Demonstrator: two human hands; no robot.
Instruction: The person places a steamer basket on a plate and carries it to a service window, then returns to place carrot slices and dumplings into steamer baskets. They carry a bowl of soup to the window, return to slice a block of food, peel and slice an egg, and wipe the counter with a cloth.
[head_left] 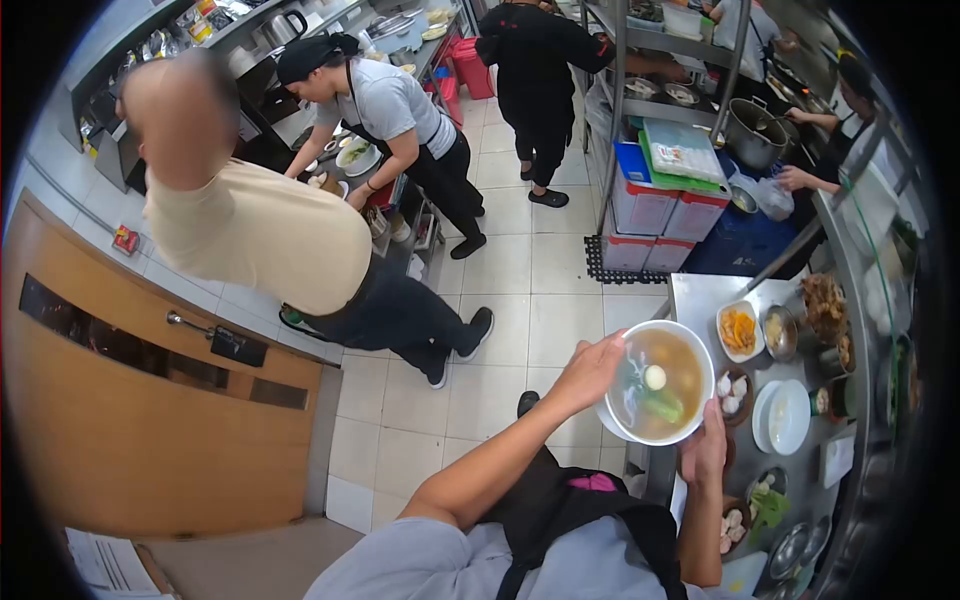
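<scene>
Both my hands hold a white bowl of soup (683, 428) out in front of me, above the floor and beside the steel counter. My left hand (588, 376) grips its left rim, thumb on top. On the lower right side, my right hand (706, 447) supports it from the side and below; some of its fingers are hidden. In the clear broth float a pale round egg-like piece (655, 377) and a green leafy vegetable (662, 405). The bowl looks nearly level.
On the steel counter (690, 290) stand a square bowl of orange food (738, 331), white plates (789, 418) and dumplings (733, 392). A person in a cream shirt (260, 225) stands at left by a wooden door (150, 400). Co-workers work beyond, near stacked boxes (640, 208).
</scene>
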